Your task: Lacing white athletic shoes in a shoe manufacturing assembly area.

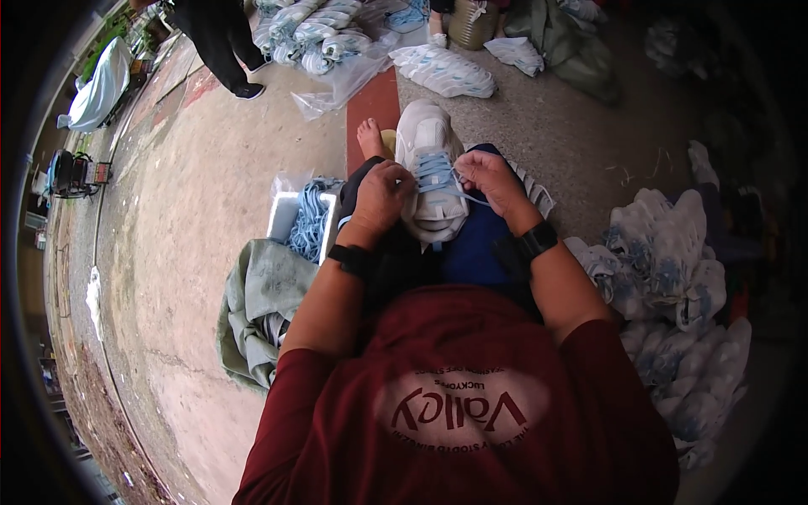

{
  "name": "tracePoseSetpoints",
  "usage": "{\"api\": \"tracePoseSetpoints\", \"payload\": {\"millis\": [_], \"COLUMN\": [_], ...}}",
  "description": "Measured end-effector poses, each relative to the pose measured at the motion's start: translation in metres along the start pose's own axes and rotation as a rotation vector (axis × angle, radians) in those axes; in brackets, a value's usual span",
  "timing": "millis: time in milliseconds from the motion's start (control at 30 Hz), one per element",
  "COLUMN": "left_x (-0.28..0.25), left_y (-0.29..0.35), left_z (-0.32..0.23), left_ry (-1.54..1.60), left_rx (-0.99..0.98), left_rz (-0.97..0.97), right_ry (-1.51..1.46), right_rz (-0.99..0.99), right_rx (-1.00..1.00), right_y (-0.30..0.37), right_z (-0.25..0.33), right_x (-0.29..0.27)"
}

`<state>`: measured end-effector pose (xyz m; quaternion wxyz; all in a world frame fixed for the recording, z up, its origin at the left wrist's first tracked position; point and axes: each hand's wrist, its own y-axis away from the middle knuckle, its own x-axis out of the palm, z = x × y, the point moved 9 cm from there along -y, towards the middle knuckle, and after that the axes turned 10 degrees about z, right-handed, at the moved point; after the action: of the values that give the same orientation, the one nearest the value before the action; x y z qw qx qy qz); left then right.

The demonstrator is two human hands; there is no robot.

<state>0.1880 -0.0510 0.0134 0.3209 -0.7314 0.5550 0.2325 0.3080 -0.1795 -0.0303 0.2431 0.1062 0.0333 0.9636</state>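
A person in a dark red shirt (337,412) handles a white shoe (423,128) between two bare hands, its toe pointing away and its opening toward the body. The hands are apart, one on each side. The left hand (385,194) curls in at the shoe's left edge; whether its fingers grip anything cannot be told. The right hand (493,178) pinches the blue lace (435,169) at the shoe's right side, a loose strand running below that hand. Left of the left hand, a white box (283,217) holds a tangle of blue cord (310,223), with grey-green cloth (271,273) heaped nearer the body. Well to the right of the right hand, white shoes lie in a pile (665,244). Beyond the hands, more shoes (316,29) lie near clear plastic (332,94), and a person in black trousers (217,38) stands farther left.
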Motion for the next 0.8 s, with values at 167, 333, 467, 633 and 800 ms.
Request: {"api": "tracePoseSetpoints", "payload": {"millis": [167,333,467,633,800], "left_x": [0.016,0.009,0.010,0.005,0.012], "left_y": [0.001,-0.002,0.001,0.006,0.006], "left_z": [0.020,0.007,0.012,0.018,0.011], "left_ry": [0.550,0.432,0.619,0.548,1.072], "left_rx": [-0.167,-0.094,-0.186,-0.157,-0.133], "left_rz": [0.066,0.129,0.242,0.188,0.143], "right_ry": [0.102,0.154,0.122,0.810,0.691], "right_rz": [0.008,0.003,-0.099,-0.224,-0.136], "right_rx": [-0.124,-0.040,-0.004,-0.055,-0.014], "right_y": [0.014,0.005,0.000,0.002,0.007], "right_z": [0.000,-0.004,-0.009,0.022,0.013], "right_x": [0.003,0.003,-0.003,0.000,-0.006]}}
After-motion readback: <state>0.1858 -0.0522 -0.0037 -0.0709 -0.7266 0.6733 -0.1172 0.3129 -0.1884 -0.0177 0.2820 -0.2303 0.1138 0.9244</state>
